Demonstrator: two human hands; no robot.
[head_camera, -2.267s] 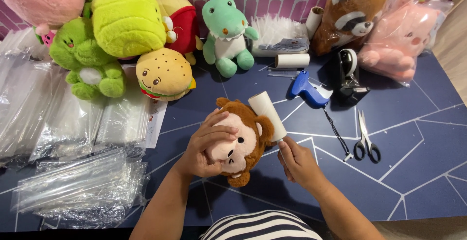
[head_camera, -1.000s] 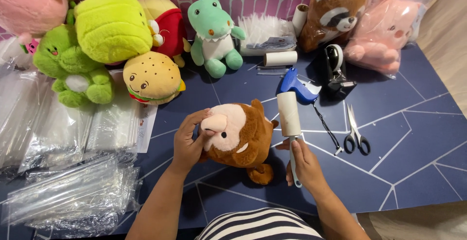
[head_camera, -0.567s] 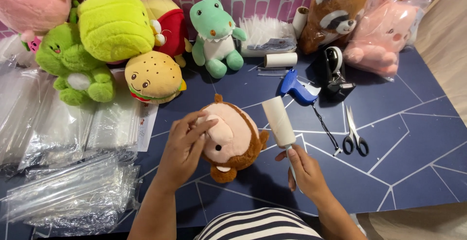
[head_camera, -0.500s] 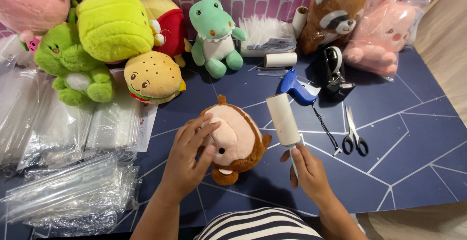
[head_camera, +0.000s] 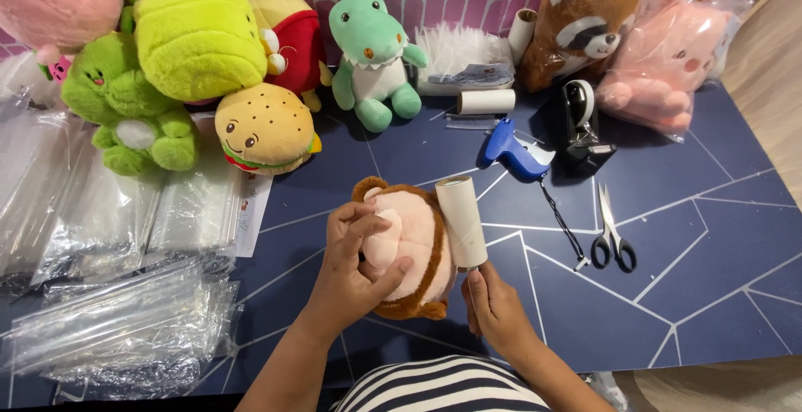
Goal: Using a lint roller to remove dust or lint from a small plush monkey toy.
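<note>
Monkey toy: brown and pink monkey toy [head_camera: 409, 249] sits low on the dark blue counter [head_camera: 668, 295], just in front of the person's striped shirt.
Left hand: left hand [head_camera: 355, 274] is cupped around the monkey toy's left side, fingers spread over its pale face (a firm hold).
Right hand: right hand [head_camera: 494, 310] is closed on the handle of a lint roller [head_camera: 462, 221], whose white roll lies pressed against the monkey toy's right side.
Right of the monkey toy: scissors [head_camera: 612, 232] lie flat, well apart.
Behind the monkey toy: blue tool [head_camera: 511, 149]; farther back, a green dinosaur toy [head_camera: 372, 57].
Behind-left of the monkey toy: burger toy [head_camera: 266, 130].
Left of the monkey toy: clear plastic bags [head_camera: 109, 328] in heaps.
</note>
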